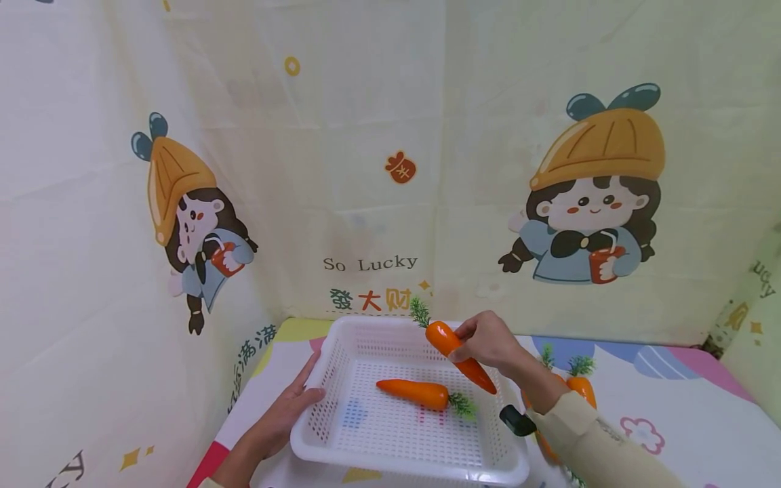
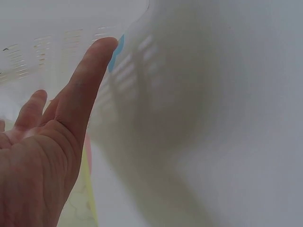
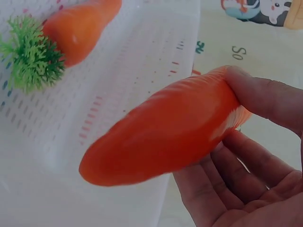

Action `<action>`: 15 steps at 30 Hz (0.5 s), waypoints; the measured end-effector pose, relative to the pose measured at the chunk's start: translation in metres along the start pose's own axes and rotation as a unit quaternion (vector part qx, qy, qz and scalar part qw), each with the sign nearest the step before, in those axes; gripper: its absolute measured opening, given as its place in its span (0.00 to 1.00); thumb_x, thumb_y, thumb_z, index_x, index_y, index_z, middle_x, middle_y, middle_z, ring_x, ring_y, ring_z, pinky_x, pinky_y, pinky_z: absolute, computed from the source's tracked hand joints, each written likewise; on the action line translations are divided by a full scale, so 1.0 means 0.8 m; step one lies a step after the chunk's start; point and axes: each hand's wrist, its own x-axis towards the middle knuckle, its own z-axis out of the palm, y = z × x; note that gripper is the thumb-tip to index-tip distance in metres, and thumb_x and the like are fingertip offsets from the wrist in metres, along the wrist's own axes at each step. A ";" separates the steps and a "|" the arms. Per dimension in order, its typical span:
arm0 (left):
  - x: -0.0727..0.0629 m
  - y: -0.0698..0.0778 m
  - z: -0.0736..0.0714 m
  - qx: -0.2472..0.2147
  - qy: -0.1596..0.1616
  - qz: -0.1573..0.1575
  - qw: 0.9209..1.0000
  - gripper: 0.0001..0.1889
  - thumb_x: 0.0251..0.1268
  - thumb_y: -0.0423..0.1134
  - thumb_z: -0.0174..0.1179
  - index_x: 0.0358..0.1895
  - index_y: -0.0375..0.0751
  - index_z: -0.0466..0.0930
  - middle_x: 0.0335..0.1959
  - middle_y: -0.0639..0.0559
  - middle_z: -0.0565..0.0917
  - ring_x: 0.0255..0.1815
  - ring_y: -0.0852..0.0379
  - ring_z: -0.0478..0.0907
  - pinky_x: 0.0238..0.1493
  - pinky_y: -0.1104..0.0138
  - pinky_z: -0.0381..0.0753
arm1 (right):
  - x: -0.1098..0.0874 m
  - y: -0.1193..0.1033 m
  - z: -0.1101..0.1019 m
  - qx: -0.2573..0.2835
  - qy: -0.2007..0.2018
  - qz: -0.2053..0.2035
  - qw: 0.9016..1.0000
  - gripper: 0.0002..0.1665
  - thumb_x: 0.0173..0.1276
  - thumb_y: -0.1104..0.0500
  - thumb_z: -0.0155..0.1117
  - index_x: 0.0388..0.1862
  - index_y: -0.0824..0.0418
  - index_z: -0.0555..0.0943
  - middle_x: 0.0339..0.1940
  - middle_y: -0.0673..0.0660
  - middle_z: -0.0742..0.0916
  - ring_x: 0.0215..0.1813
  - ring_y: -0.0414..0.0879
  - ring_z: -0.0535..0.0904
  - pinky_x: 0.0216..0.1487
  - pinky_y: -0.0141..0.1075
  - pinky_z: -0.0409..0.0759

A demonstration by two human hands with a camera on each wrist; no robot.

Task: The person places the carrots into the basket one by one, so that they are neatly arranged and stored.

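Observation:
My right hand [image 1: 488,339] pinches an orange toy carrot [image 1: 444,339] between thumb and fingers, tilted over the right side of a white plastic basket [image 1: 329,444]. Its green leafy top points to the upper left in the head view, and its narrow tip points down to the right. Inside the basket lies another carrot [image 1: 417,393], leaves to the right; the right wrist view shows its green top [image 3: 33,54] too. At the basket's left side, my left hand [image 1: 287,410] rests with extended fingers along the outer wall and the thumb at the rim.
More toy carrots [image 1: 582,388] lie on the table to the right of the basket, partly hidden beneath my right forearm. A patterned cloth [image 1: 464,203] hangs behind the table. The tabletop [image 1: 647,393] carries colourful printed shapes.

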 end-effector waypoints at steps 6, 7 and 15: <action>0.000 0.000 -0.001 -0.004 -0.001 0.001 1.000 0.43 0.78 0.49 0.57 0.82 0.82 0.39 0.85 0.38 0.57 0.63 0.43 0.83 0.57 0.49 0.89 | 0.004 -0.007 0.011 -0.010 -0.012 -0.018 1.000 0.19 0.54 0.70 0.79 0.47 0.67 0.90 0.41 0.60 0.90 0.39 0.50 0.84 0.45 0.44 0.91; 0.000 0.000 -0.001 -0.003 -0.001 0.002 1.000 0.43 0.78 0.49 0.57 0.82 0.82 0.39 0.85 0.38 0.57 0.63 0.43 0.83 0.57 0.48 0.89 | 0.004 -0.007 0.013 -0.010 -0.013 -0.023 1.000 0.19 0.54 0.71 0.79 0.47 0.67 0.90 0.41 0.59 0.90 0.39 0.50 0.84 0.45 0.44 0.91; 0.001 -0.001 -0.001 -0.002 0.001 -0.001 1.000 0.44 0.77 0.50 0.57 0.83 0.82 0.38 0.85 0.38 0.57 0.63 0.44 0.84 0.56 0.48 0.89 | 0.010 -0.010 0.024 -0.014 -0.024 -0.033 0.999 0.18 0.56 0.71 0.78 0.47 0.65 0.90 0.40 0.58 0.90 0.40 0.50 0.83 0.47 0.43 0.91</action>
